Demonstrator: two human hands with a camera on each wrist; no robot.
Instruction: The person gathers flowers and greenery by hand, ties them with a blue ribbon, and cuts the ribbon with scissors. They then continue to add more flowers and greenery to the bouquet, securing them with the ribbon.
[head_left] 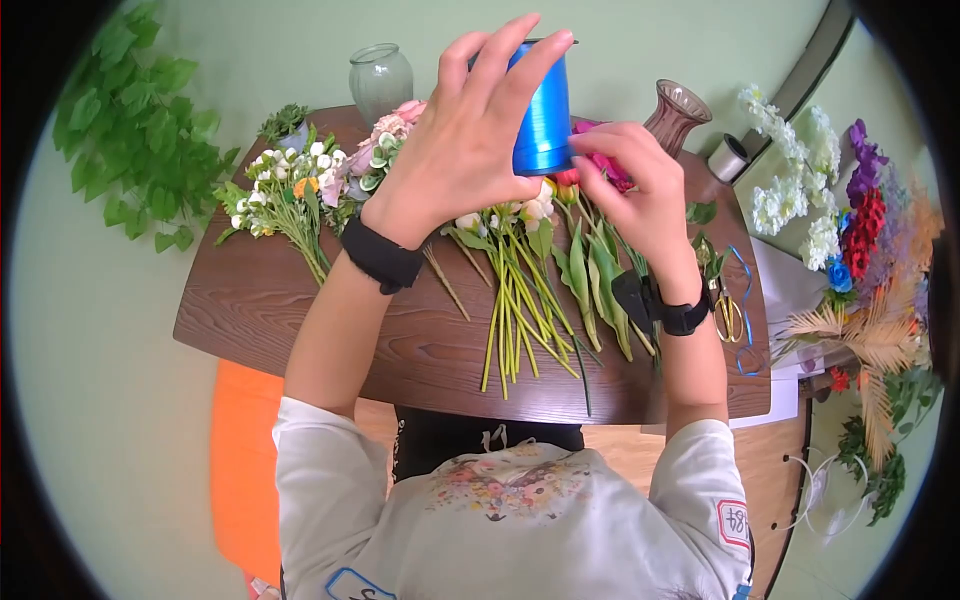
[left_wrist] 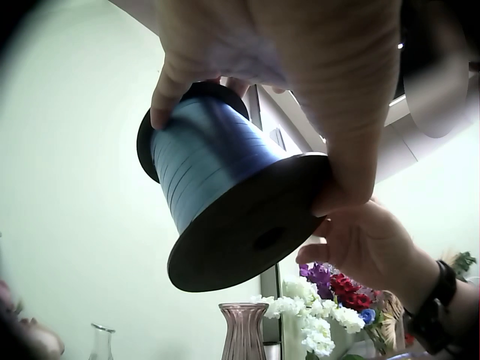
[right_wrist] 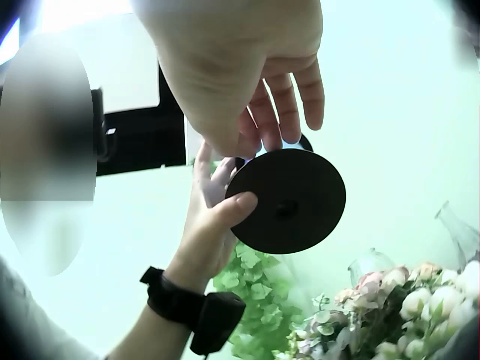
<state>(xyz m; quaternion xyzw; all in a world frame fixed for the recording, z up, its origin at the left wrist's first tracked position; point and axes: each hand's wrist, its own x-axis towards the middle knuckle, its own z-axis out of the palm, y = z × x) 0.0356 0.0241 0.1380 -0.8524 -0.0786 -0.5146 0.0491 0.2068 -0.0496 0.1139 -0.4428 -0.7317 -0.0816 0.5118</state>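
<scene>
A spool of blue ribbon with black end discs is held up above the table by my left hand. The left thumb presses one end disc, and the fingers reach over to the other. My right hand is at the spool's right side, with its fingertips right at the wound ribbon. Thumb and forefinger stand slightly apart in the head view, the fingers loosely bent. Below the hands, green-stemmed flowers and tulips lie on the dark wooden table.
White flowers lie at the table's left. A clear glass vase and a pinkish glass vase stand at the back. Scissors and a loose blue ribbon are at the right edge. More artificial flowers stand beyond it.
</scene>
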